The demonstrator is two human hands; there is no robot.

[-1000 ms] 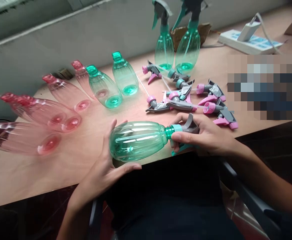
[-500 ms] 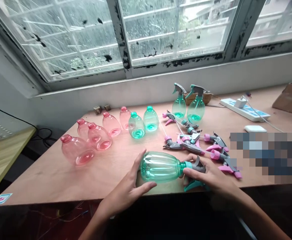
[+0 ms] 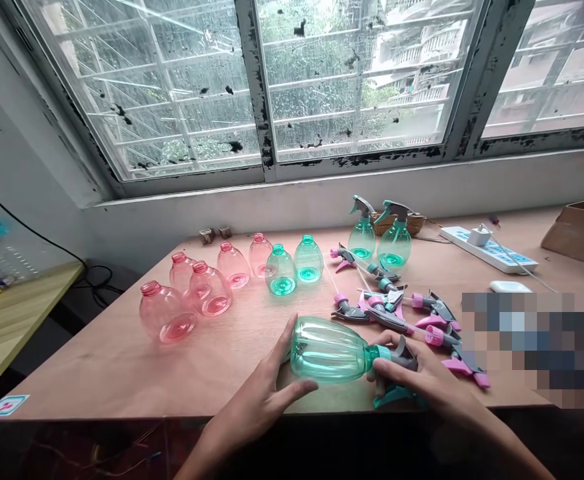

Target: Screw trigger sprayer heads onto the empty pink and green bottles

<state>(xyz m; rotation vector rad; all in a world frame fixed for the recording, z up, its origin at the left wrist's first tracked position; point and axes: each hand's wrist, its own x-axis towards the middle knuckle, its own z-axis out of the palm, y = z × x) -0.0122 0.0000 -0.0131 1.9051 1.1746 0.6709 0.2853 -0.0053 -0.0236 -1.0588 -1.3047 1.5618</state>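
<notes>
At six o'clock on the worktop (image 3: pixel 97 380): one green bottle (image 3: pixel 329 350), on its side between two hands near the front edge. I cannot tell if it touches the wood.
Bottle's long line: it runs almost flat across, from nine to three. The round bottom faces nine; the neck faces three.
Spray head (image 3: pixel 405 359): it sits past the neck, at three o'clock, in line with the bottle. Its blue-green trigger (image 3: pixel 392 397) sticks out near six.
Collar (image 3: pixel 383 353): it meets the neck. I cannot tell how tight it is.
Left hand (image 3: pixel 267 387): at nine, its fingers are spread wide around the round bottom. The thumb stands off the side.
Right hand (image 3: pixel 429 375): at three, its fingers are closed around the spray head by the collar.
Good way to work the collar: I think the bottom should be held still and the neck and collar kept in one straight line. Turn gently, so the ring goes on flat. The sides look thin, so a hard squeeze might bend them.
Things around the bottle: loose spray heads (image 3: pixel 387 319) at two, two standing green bottles (image 3: pixel 282 267) at eleven, five pink bottles (image 3: pixel 165 313) at ten.
</notes>
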